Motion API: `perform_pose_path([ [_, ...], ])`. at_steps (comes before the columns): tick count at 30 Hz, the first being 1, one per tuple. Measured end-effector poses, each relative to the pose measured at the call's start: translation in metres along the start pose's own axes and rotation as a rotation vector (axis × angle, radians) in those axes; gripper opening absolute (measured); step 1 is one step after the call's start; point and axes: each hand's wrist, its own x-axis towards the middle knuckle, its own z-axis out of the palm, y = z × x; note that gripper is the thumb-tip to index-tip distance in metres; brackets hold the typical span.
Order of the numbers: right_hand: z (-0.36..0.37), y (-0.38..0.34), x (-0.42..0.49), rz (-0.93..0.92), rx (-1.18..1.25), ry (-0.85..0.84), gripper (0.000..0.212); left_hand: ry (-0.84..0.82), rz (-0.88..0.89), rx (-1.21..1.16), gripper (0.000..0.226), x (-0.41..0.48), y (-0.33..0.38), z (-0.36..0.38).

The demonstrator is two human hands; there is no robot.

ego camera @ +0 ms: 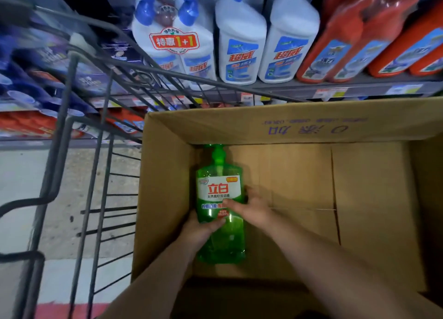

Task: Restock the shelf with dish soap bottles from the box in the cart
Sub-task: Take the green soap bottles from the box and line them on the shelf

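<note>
Holding one green dish soap bottle point(219, 199) inside the box point(311, 124), by the box's left wall, label up and pump point(217, 153) toward its far wall, we record our left hand point(199, 230) wrapped round the lower body and our right hand point(249, 206) clasping the right flank. Handling note, as we judge: lift level, clear the box's far flap, then carry to the shelf point(335, 91) beyond the box, never by the pump.
</note>
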Motion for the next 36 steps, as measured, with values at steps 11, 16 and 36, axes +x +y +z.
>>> perform_pose_path([
  [11,-0.001,0.002,-0.009,0.027,0.129,-0.024,0.029,-0.016,0.043,-0.041,0.051,-0.014,-0.003,0.006],
  [16,-0.014,0.002,-0.049,0.013,0.185,-0.019,0.028,-0.064,0.109,0.024,0.063,-0.048,-0.003,0.011],
  [36,-0.030,-0.146,-0.201,-0.434,0.077,0.185,0.055,0.085,0.549,0.114,0.041,-0.208,0.071,-0.038],
])
